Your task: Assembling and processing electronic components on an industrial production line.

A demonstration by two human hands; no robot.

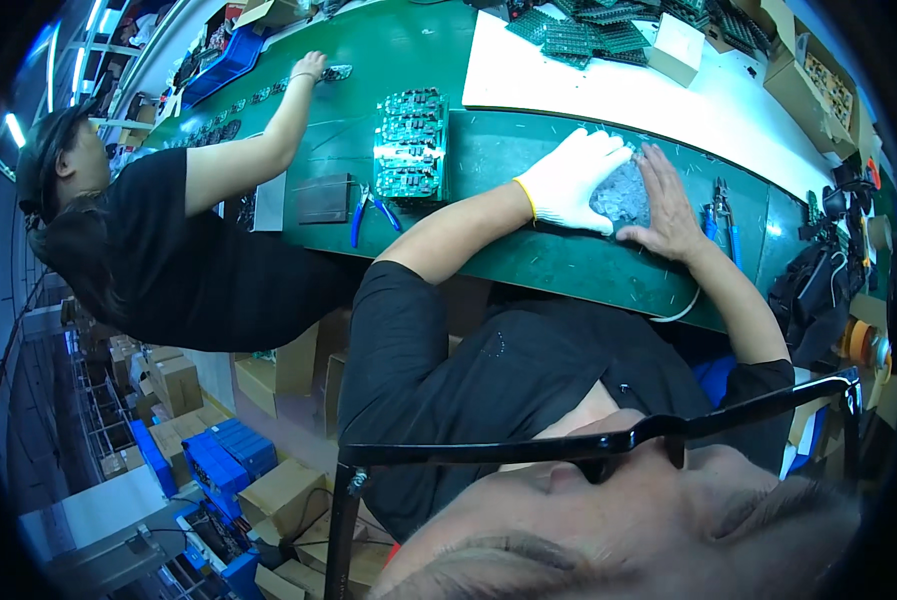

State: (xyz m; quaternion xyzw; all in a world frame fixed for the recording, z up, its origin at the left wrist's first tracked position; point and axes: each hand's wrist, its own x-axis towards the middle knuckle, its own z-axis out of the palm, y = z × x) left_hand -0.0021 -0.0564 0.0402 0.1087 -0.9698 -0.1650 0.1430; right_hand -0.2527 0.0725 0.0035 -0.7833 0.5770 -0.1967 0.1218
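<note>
A low grey-blue heap (621, 196) of small pieces, too fine to be told one by one, lies on the green tabletop (488, 150). Its outline is roughly rounded, its surface uneven. It sits between the gloved left hand (572, 180) and the bare right hand (671, 212), partly covered at both sides.

No text, label, number or sign legible. Circuit-board stack (410, 150) on green workbench (398, 45): any print too fine to resolve. Cardboard cartons (176, 385), below and left of workbench: markings unreadable. Black T-shirt (488, 390), near side of workbench: pale chest specks, cannot tell if lettering.
</note>
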